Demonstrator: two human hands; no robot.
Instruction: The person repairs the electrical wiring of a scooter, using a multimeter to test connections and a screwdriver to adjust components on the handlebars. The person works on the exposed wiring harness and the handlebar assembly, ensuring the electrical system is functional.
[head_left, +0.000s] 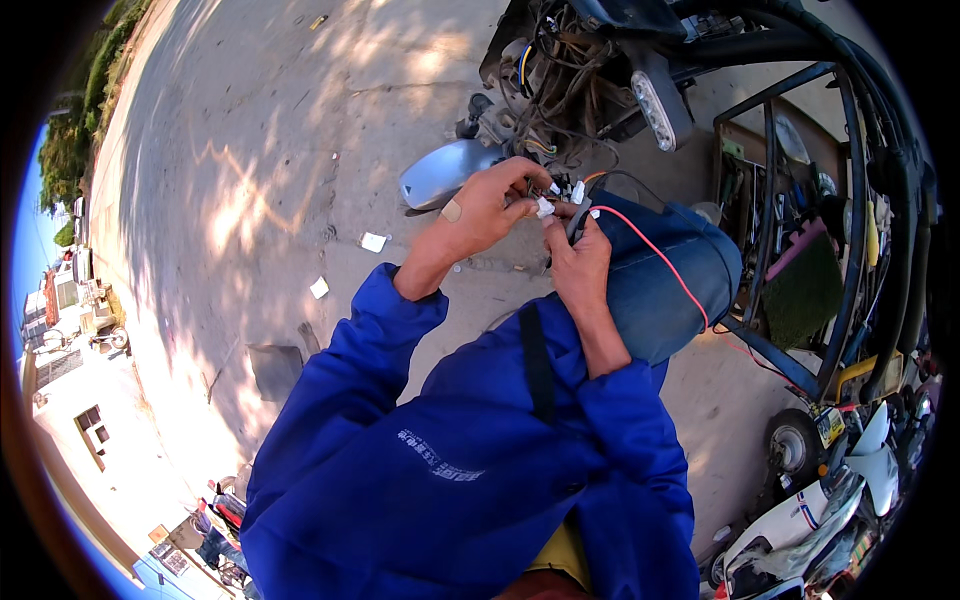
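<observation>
My left hand point(485, 208), a plaster on its back, is closed with thumb and fingers on a white wire connector point(544, 207). Another white connector point(578, 191) and an orange wire point(595, 176) show just beyond the fingertips. Close beside it, my right hand point(583, 262) is closed around a slim dark tool point(576, 224), whose exact kind I cannot make out. From this hand a red wire point(655, 248) curves over my knee and down to the right. Both hands meet above my dark trouser leg point(670, 285).
Ahead stands a partly stripped vehicle with a bundle of loose wires point(580, 90), a clear lamp point(655, 110) and a silvery-blue fender point(450, 173). A dark metal frame point(850, 200) with tools inside rises at right. Parked motorcycles point(800, 515) stand at lower right. Paper scraps point(374, 242) lie on the concrete.
</observation>
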